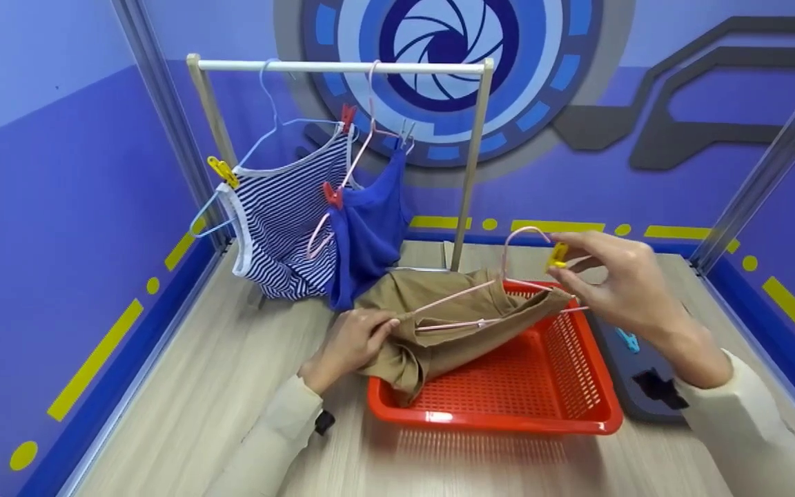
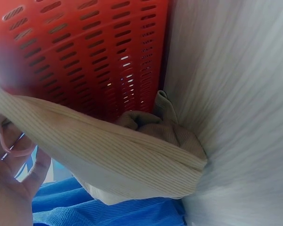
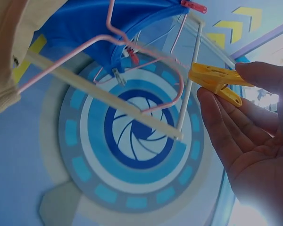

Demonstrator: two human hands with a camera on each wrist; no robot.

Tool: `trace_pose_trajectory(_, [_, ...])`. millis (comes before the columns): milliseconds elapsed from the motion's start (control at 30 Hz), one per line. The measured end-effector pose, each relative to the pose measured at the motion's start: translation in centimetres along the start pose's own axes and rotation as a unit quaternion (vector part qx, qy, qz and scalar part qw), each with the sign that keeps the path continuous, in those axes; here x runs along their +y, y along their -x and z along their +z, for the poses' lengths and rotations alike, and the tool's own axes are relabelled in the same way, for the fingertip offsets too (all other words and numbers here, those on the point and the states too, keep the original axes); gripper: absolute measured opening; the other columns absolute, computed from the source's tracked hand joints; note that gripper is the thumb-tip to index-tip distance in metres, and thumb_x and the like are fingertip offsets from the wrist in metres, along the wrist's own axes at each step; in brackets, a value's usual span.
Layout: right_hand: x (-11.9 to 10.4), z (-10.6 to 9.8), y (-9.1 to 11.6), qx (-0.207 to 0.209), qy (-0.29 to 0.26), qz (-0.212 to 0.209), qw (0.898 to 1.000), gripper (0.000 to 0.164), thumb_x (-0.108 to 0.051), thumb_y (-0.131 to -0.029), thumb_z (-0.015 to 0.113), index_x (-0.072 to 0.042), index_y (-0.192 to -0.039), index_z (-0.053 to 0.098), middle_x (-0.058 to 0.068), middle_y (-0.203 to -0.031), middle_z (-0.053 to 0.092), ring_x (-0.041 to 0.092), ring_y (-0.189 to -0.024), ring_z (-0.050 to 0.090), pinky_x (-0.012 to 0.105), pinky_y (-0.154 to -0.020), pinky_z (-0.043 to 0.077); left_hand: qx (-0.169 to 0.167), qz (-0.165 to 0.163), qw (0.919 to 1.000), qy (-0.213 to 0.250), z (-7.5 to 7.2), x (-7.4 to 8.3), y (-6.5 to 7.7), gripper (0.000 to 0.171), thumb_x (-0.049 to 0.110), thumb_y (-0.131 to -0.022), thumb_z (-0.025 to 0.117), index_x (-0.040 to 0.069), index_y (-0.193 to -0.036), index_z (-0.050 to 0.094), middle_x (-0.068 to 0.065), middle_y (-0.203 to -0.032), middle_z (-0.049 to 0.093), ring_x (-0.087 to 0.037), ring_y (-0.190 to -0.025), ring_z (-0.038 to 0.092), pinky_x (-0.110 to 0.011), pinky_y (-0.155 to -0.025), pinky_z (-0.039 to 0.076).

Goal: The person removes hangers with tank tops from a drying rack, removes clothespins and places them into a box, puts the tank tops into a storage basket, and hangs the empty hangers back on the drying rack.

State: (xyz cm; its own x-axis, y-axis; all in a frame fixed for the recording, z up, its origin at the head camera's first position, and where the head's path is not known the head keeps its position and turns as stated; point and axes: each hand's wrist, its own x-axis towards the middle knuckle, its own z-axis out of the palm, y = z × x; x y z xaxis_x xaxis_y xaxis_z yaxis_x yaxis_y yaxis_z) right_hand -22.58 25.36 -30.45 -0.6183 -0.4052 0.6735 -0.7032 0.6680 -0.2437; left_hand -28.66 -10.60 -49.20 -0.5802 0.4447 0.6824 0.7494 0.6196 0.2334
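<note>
The fingers of the right hand (image 1: 622, 277) pinch a small yellow clip (image 1: 557, 255), up above the cloth and not touching it. I can't tell if the clip's mouth is open. The fingers of the left hand (image 1: 350, 339) pinch the left corner of some brown cloth (image 1: 459, 353). The cloth is over the red basket (image 1: 494, 422), with a pink hanger (image 1: 454, 297) inside its top edge. The hanger's right end pokes out past the cloth.

To clip it well, I think the left hand should hold the cloth snug. The clip should bite both the cloth and the hanger's bar, not just the cloth, or the cloth may slip off.

The brown cloth lies across the left and back of the basket, and the red floor with little holes shows below. To the right, a dark tray (image 1: 635, 402) has a blue clip (image 1: 628, 340) on it.

Farther back, a rack (image 1: 342, 67) holds a stripy top (image 1: 294, 200) and a blue top (image 1: 373, 228), both on hangers with clips.
</note>
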Motion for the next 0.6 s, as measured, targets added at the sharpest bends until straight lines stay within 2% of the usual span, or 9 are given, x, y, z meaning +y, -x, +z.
trace_pose_trajectory(233, [2.7, -1.7, 2.4, 0.038, 0.024, 0.026, 0.999, 0.043, -0.002, -0.078, 0.08, -0.004, -0.119, 0.067, 0.007, -0.09, 0.074, -0.019, -0.082, 0.057, 0.001, -0.073, 0.047, 0.001, 0.007, 1.0, -0.002, 0.0, 0.0, 0.0, 0.014, 0.02, -0.096, 0.063, 0.01, -0.093, 0.073, -0.002, -0.083, 0.074, -0.018, -0.073, 0.07, -0.036, -0.068, 0.054])
trace_pose_trajectory(433, [5.5, -2.1, 4.5, 0.041, 0.045, 0.085, 0.994, 0.04, -0.005, -0.08, 0.079, -0.003, -0.119, 0.067, 0.012, -0.091, 0.073, -0.024, -0.082, 0.051, -0.003, -0.073, 0.042, 0.002, 0.005, 1.0, 0.003, 0.2, -0.1, 0.1, 0.015, 0.02, -0.096, 0.063, 0.01, -0.096, 0.074, -0.002, -0.087, 0.076, -0.018, -0.078, 0.071, -0.036, -0.07, 0.055])
trace_pose_trajectory(600, [8.1, -2.0, 5.9, 0.023, 0.057, 0.127, 0.99, 0.036, -0.012, -0.084, 0.078, -0.003, -0.117, 0.068, 0.014, -0.09, 0.074, -0.026, -0.077, 0.049, -0.004, -0.069, 0.04, -0.002, 0.001, 1.0, 0.009, 0.1, 0.0, 0.0, 0.016, 0.02, -0.096, 0.063, 0.01, -0.097, 0.074, -0.002, -0.089, 0.076, -0.018, -0.079, 0.071, -0.035, -0.072, 0.056])
